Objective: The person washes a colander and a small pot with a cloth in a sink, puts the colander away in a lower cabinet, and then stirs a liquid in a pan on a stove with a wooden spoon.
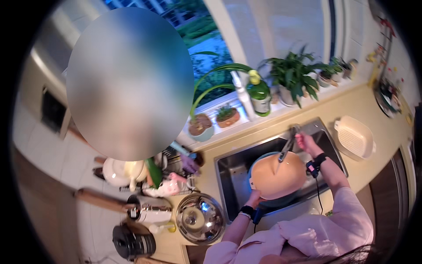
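A cream-coloured oval dish (278, 178) with a small end tab is held over the sink (230, 184). My left hand (255, 199) grips it by its near-left edge. Whether its inside or its underside faces up, I cannot tell. A blue round basin (283, 202) sits beneath it in the sink, mostly hidden. From the metal faucet (286, 150) a thin stream of water runs onto the dish. My right hand (306, 142) is at the faucet's base, fingers closed on its lever, which they largely cover.
Right of the sink stands a cream ribbed dish (355, 138). A steel bowl (200, 217), a black kettle (133, 241) and a loaded dish rack (165, 188) are at left. Along the windowsill stand a green pump bottle (260, 95), a white spray bottle (242, 94) and potted plants (291, 71).
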`<move>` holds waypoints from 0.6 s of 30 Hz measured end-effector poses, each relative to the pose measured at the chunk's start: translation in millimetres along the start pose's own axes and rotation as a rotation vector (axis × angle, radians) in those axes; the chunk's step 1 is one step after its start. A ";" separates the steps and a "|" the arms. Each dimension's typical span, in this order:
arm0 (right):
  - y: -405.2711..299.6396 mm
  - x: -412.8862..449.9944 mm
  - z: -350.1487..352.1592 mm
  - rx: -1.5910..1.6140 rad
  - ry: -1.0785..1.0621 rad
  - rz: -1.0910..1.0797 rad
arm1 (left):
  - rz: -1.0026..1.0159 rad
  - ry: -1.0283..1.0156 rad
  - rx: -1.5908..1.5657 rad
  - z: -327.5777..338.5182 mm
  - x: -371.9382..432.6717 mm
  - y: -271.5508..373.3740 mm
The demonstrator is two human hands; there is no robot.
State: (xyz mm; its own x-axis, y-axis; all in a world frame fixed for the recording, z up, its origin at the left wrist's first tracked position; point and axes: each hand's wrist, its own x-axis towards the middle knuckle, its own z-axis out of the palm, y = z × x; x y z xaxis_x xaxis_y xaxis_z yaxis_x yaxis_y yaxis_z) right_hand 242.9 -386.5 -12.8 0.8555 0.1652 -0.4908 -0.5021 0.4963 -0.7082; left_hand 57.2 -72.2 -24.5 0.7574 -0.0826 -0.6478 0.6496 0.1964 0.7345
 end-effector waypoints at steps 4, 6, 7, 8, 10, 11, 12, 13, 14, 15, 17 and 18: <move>76.7 -10.7 1.4 0.182 -0.152 0.449 | -0.097 -0.033 0.028 10.7 12.8 3.3; 107.4 -17.7 46.0 -0.046 0.072 0.351 | -0.149 -0.046 -0.024 1.8 14.2 -2.7; 116.5 -15.3 58.6 -0.036 0.076 0.359 | -0.160 -0.043 -0.019 0.9 13.3 -5.0; 125.1 -10.7 68.3 0.036 0.029 0.426 | -0.175 -0.046 0.015 1.3 11.7 -5.8; 137.1 -3.7 85.0 0.116 -0.019 0.504 | -0.202 -0.042 0.050 1.7 5.8 -1.7; 138.3 -1.3 92.4 0.064 -0.081 0.496 | -0.204 -0.028 0.056 4.0 -0.2 3.6; 135.9 0.4 95.0 0.012 -0.143 0.486 | -0.206 -0.017 0.062 4.0 -3.2 7.3; 121.8 -1.7 98.1 -0.316 -0.254 0.388 | -0.212 -0.003 0.056 -5.7 -5.3 8.9; 114.7 0.1 86.5 -0.779 -0.243 0.032 | -0.210 -0.037 0.063 -12.1 -5.7 9.7; 107.1 -2.1 72.7 -1.227 -0.218 -0.346 | -0.207 -0.074 0.069 -17.5 -5.9 10.3; 91.4 -4.4 35.3 -1.077 0.034 -0.607 | -0.201 -0.048 0.061 -17.6 -8.0 23.1; 75.5 -11.8 20.1 -1.596 0.089 -0.718 | -0.182 -0.003 0.051 -20.1 -7.3 27.3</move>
State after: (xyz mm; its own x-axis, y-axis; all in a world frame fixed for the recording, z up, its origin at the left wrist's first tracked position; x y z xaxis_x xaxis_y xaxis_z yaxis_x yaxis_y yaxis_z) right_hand 197.5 -333.8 -50.3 0.9626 0.2374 0.1302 0.2704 -0.8151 -0.5124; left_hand 68.1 -46.6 -3.8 0.6269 -0.1150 -0.7705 0.7786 0.1285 0.6143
